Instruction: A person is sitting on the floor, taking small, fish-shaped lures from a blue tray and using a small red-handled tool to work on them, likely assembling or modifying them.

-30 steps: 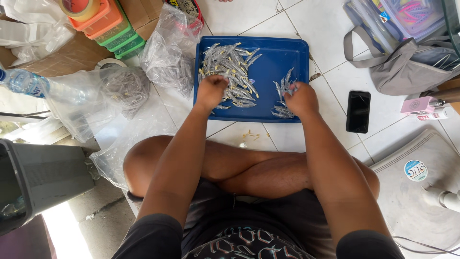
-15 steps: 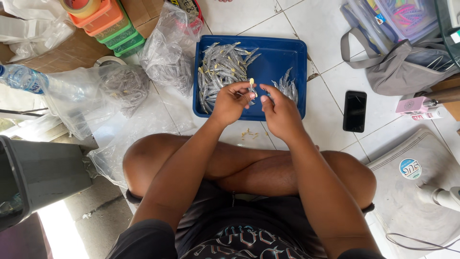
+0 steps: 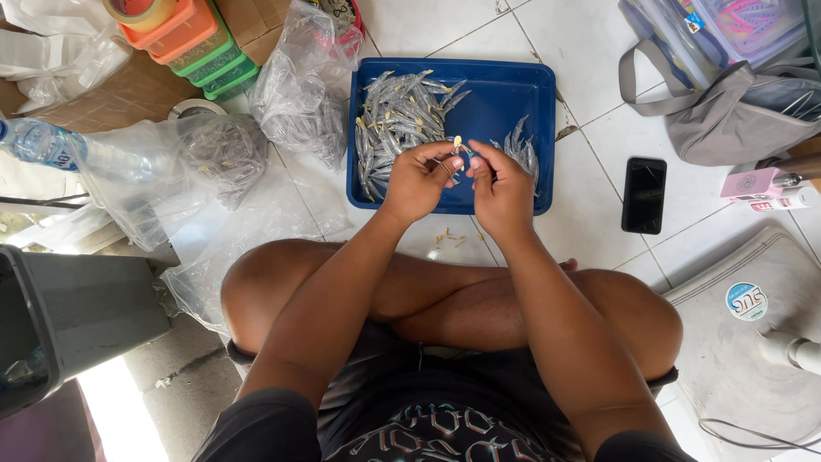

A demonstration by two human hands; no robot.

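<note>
While both hands (image 3: 462, 175) pinch one small fish (image 3: 459, 145) over the tray (image 3: 505, 94), grip narrow; slippery, could drop onto the floor (image 3: 590, 77)

Both my bare forearms reach forward over my crossed legs, wrists close together. My left hand (image 3: 416, 181) curls palm inward, thumb and forefinger pinched at the fingertips. My right hand (image 3: 503, 190) sits just beside it, its fingertips meeting the left's in a matching pinch.
</note>
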